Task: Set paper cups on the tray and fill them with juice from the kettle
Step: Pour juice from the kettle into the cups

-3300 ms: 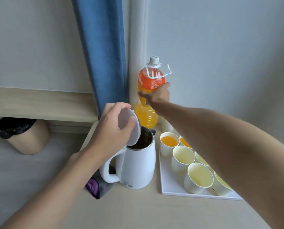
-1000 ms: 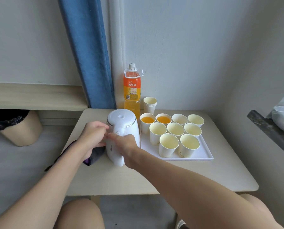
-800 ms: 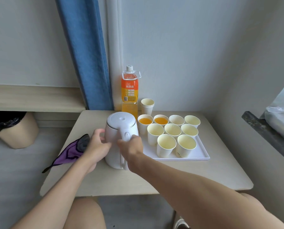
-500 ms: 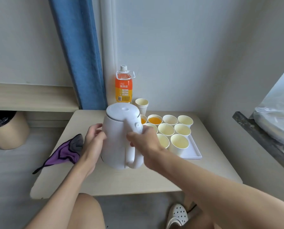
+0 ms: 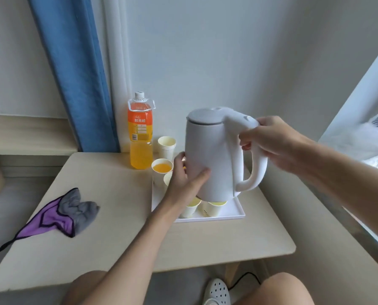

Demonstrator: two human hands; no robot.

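Pale wooden surface [image 5: 117,227] in a room corner, blue curtain [image 5: 73,73] behind it on the left, plastic bag [image 5: 363,137] on the ledge at right. White kettle [image 5: 207,155] is in the air over the white tray [image 5: 234,213], lid closed, tilted slightly. Right hand [image 5: 269,142] has fingers wrapped round the top of the handle. Left hand [image 5: 185,181] cups the lower body, thumb across the front, fingers round the far side. Paper cups on the tray are mostly hidden by the kettle; one cup with juice [image 5: 161,167] shows at the back left, two empty front cups [image 5: 212,208] below the base. Spare cup stack [image 5: 166,146] and juice bottle [image 5: 140,133] stand behind the tray. Purple-grey cloth [image 5: 67,213] lies at left.
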